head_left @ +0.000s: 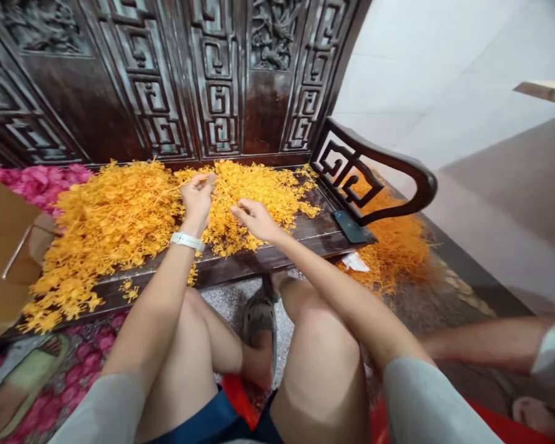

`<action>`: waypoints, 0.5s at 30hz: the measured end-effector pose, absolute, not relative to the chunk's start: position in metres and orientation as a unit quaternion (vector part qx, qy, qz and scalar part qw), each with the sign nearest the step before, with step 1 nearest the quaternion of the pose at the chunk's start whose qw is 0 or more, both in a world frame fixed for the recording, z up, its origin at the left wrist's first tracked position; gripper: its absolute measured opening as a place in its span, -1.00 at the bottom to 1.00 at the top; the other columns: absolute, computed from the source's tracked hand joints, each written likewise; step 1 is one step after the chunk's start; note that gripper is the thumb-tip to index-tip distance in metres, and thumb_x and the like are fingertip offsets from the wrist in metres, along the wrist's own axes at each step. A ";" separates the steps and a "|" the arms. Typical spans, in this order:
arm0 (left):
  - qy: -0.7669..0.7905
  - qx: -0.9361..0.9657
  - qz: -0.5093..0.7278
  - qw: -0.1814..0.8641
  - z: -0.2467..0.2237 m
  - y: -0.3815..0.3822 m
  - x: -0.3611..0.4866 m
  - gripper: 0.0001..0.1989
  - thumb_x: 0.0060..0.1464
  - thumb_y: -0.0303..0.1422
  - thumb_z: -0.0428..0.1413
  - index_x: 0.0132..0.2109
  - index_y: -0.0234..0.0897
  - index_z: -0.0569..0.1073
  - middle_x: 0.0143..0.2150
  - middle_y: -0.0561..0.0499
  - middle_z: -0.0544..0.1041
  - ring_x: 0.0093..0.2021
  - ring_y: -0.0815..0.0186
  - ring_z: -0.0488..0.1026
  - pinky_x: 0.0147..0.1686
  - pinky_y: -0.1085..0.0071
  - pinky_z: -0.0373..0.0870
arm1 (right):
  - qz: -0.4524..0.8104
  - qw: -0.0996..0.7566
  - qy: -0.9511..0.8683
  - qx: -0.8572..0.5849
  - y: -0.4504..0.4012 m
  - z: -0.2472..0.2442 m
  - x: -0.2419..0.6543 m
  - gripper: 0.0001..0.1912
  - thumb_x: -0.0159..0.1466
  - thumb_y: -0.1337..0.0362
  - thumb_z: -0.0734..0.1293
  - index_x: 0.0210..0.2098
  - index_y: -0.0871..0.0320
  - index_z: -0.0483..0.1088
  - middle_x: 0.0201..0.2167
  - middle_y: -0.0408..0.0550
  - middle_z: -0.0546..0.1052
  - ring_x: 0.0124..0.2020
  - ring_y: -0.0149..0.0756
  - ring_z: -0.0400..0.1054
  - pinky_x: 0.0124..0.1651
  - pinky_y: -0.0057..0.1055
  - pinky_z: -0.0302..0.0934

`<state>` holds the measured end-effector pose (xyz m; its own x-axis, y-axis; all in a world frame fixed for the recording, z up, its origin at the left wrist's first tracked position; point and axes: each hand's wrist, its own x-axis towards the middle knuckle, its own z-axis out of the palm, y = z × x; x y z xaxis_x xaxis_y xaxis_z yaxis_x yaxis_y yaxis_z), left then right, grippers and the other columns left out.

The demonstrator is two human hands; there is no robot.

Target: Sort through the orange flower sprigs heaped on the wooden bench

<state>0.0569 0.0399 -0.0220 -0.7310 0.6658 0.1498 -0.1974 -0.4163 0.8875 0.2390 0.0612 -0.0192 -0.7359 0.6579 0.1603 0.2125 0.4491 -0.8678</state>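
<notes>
My left hand (197, 196), with a pale band on its wrist, is raised over the bench between two heaps of yellow artificial flowers. Its fingers are pinched on a thin yellow flower stem (184, 183) that points left. To its right, my right hand (255, 218) hovers above the front of the right heap (263, 182), thumb and fingers brought together. Whatever sits in that pinch is too small to make out. The larger left heap (115, 209), a tangle of yellow stems and blossoms, spills over the bench's front edge.
The dark carved bench (240, 265) has an armrest (388, 154) on the right, with a phone (350, 226) beside it. Orange stems (398, 246) pile on the floor beyond. Pink flowers (41, 185) and a cardboard box (9, 240) lie left. Another person's arm (485, 342) enters right.
</notes>
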 end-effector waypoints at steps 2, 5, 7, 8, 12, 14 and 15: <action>0.475 0.240 0.812 0.239 -0.024 0.049 0.050 -0.67 0.01 -0.24 0.53 -0.37 -0.26 0.54 -0.50 0.09 0.43 -0.55 0.47 0.23 -0.54 0.49 0.05 | 0.525 0.231 -0.782 -0.244 0.060 -0.015 0.233 -0.56 0.49 -0.08 0.33 -0.33 0.14 0.35 -0.42 -0.12 0.51 -0.42 -0.40 0.41 -0.26 -0.41 0.30; 0.484 0.197 0.824 0.218 -0.024 0.057 0.020 -0.63 0.03 -0.18 0.52 -0.36 -0.23 0.50 -0.49 0.11 0.37 -0.55 0.47 0.16 -0.55 0.45 -0.01 | 0.626 0.174 -0.734 -0.200 0.051 -0.001 0.232 -0.50 0.44 -0.17 0.36 -0.33 0.14 0.36 -0.55 -0.19 0.47 -0.58 -0.47 0.32 -0.42 -0.48 0.26; 0.480 0.146 0.839 0.212 -0.022 0.055 -0.006 -0.59 0.08 -0.09 0.49 -0.34 -0.18 0.45 -0.53 0.17 0.23 -0.58 0.47 0.04 -0.56 0.41 -0.09 | 0.652 0.052 -0.743 -0.138 0.042 0.009 0.235 -0.45 0.42 -0.23 0.37 -0.31 0.17 0.44 -0.57 -0.15 0.51 -0.60 -0.47 0.31 -0.45 -0.48 0.26; 0.473 0.124 0.847 0.208 -0.021 0.051 -0.019 -0.57 0.10 -0.05 0.47 -0.33 -0.17 0.42 -0.53 0.19 0.17 -0.58 0.47 -0.01 -0.56 0.39 -0.11 | 0.646 -0.016 -0.757 -0.101 0.037 0.014 0.238 -0.43 0.42 -0.23 0.36 -0.29 0.20 0.48 -0.54 -0.12 0.54 -0.59 -0.45 0.34 -0.43 -0.46 0.30; 0.418 0.112 0.875 0.218 -0.014 0.031 -0.051 -0.57 0.20 0.03 0.39 -0.26 -0.11 0.38 -0.50 0.18 0.09 -0.57 0.44 -0.10 -0.54 0.35 -0.08 | 0.493 0.008 -0.863 -0.115 0.040 0.021 0.244 -0.54 0.46 -0.08 0.37 -0.07 0.24 0.57 -0.22 0.09 0.65 -0.29 -0.24 0.55 -0.09 -0.22 0.49; 0.401 0.152 0.873 0.234 -0.009 0.023 -0.055 -0.59 0.25 0.08 0.33 -0.24 -0.10 0.40 -0.50 0.17 0.05 -0.57 0.41 -0.10 -0.54 0.33 -0.03 | 0.386 0.146 -0.885 -0.218 0.052 0.017 0.243 -0.43 0.45 -0.03 0.39 0.27 0.23 0.46 0.18 0.28 0.55 0.11 0.06 0.54 0.27 0.08 0.40; 0.402 0.180 0.863 0.245 -0.006 0.021 -0.056 -0.59 0.28 0.11 0.29 -0.22 -0.08 0.42 -0.51 0.17 0.03 -0.56 0.39 -0.09 -0.54 0.33 0.00 | 0.344 0.196 -0.878 -0.268 0.059 0.013 0.241 -0.24 0.42 -0.05 0.41 0.46 0.22 0.28 0.38 0.36 0.38 0.34 0.23 0.39 0.42 0.22 0.24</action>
<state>-0.0559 0.0210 -0.0057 -0.8147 0.5685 0.1142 -0.2781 -0.5559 0.7833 0.2408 0.0592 0.0128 -0.7792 0.6061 0.1596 0.3368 0.6197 -0.7089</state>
